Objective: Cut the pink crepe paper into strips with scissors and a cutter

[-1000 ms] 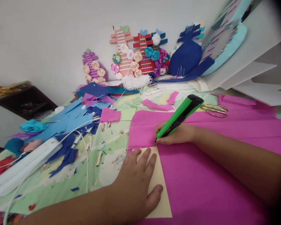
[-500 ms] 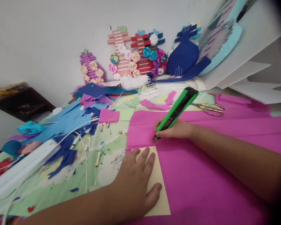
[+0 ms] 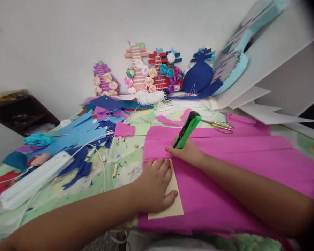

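My left hand (image 3: 157, 186) lies flat, fingers stretched out, on a cream rectangular card (image 3: 176, 205). Beneath the card spreads a large sheet of magenta paper (image 3: 219, 184), creased along its far part. In my right hand (image 3: 189, 152) is a green and black box cutter (image 3: 187, 130), held steeply with its handle up. Its tip is down by the card's far right corner, partly hidden by my fingers, so I cannot tell if the blade touches the paper. Gold-handled scissors (image 3: 221, 126) lie on the magenta paper beyond my right hand.
A white power strip (image 3: 39, 179) with cables lies at the left, near blue paper scraps (image 3: 78, 130). Against the wall stand decorated paper instruments (image 3: 159, 69) and a bundle of white string (image 3: 149, 97). Folded white boards (image 3: 272, 69) lean at the right.
The view has tilted down, showing the table's near edge. The cutter stands more upright, and my right hand has come closer to the card's far corner. My left hand's fingers are closer together.
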A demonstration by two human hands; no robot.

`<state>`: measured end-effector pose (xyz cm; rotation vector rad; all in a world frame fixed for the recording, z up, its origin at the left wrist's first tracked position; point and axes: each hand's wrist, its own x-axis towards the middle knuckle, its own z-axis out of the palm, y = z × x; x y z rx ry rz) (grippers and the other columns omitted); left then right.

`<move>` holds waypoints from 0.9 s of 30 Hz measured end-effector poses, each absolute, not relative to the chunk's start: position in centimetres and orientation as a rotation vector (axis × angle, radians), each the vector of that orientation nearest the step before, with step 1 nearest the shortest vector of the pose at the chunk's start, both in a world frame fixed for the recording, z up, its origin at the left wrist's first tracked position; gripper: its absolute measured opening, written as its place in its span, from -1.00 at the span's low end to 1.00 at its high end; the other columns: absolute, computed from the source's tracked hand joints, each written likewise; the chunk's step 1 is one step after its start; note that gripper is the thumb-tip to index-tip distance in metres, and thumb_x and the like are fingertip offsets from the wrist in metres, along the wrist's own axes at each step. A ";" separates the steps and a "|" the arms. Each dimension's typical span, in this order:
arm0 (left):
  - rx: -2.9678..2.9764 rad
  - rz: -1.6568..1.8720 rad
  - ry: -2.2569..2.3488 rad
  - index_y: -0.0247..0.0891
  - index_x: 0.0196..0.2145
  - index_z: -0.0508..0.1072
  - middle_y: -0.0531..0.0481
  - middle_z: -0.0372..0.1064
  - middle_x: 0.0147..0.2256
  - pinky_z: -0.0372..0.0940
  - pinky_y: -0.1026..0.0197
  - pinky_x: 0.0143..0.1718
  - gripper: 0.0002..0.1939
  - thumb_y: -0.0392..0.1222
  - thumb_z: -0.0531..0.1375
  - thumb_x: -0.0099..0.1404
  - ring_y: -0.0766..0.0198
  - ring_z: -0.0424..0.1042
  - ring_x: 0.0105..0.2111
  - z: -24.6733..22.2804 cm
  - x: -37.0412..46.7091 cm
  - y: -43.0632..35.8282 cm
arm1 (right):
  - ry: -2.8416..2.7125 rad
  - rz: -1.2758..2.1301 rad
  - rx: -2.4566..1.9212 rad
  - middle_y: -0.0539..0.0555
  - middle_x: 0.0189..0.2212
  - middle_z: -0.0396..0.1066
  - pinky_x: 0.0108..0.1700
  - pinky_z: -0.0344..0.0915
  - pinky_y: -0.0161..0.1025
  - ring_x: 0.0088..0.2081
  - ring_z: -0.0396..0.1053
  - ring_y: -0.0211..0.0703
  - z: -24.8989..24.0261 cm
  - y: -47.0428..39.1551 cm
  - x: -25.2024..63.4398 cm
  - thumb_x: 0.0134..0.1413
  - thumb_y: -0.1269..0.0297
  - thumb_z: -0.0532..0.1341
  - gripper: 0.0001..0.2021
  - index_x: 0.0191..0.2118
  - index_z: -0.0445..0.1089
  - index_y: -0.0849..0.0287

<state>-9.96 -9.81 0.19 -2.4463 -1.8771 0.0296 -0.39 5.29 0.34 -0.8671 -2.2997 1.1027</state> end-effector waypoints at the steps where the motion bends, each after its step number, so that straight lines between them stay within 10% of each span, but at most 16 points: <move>1: -2.465 0.022 -1.857 -0.54 0.03 0.16 -0.40 0.03 0.06 -0.07 -0.16 0.00 -0.37 0.07 -0.11 0.20 -0.15 0.02 0.04 0.0 -10.1 -9.8 | -2.255 1.143 -0.866 -0.05 -0.65 0.22 -0.49 0.15 -0.32 -0.55 0.22 -0.27 0.0 5.3 -0.3 -0.24 -0.03 0.15 -0.66 -0.61 0.15 0.16; 27: -2.480 0.054 -2.002 -0.58 0.07 0.11 -0.42 -0.01 0.09 -0.07 -0.14 0.04 -0.40 -0.03 -0.09 0.22 -0.16 -0.01 0.07 0.5 -9.6 -9.5 | -2.392 1.111 -0.718 -0.09 -0.66 0.12 -0.52 0.04 -0.33 -0.57 0.11 -0.33 -0.6 5.3 0.0 -0.24 -0.05 0.15 -0.63 -0.61 0.07 0.16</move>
